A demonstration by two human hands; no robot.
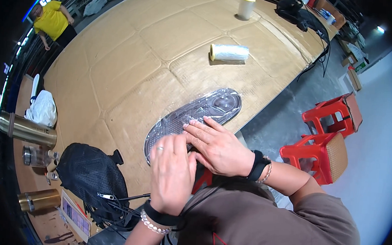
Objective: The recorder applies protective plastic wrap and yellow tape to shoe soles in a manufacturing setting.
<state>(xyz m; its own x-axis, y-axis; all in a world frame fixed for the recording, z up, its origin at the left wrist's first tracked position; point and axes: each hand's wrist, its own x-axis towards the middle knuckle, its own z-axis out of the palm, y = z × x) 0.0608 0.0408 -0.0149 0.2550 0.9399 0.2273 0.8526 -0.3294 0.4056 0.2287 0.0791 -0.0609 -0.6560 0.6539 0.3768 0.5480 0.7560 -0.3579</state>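
A long dark grey piece with rounded ends (183,117), its surface textured and a round hollow at its far right end, lies slantwise on the cardboard-covered table. Clear, shiny, wrinkled plastic film covers it. My right hand (221,148) rests on the near side of its middle, fingers stretched out and nearly flat on the film. Close beside it, my left hand (173,170) is at the near left end with its fingers curled down. Its fingertips are hidden, so what they grip does not show. The two hands almost touch at the thumbs.
Rolls of clear film lie (234,53) and stand (246,9) farther back on the cardboard (132,64). A black mesh bag (92,172) with cords, metal flasks (31,130) and a phone (76,216) are at left. Red stools (315,154) stand right; a person (54,21) stands far left.
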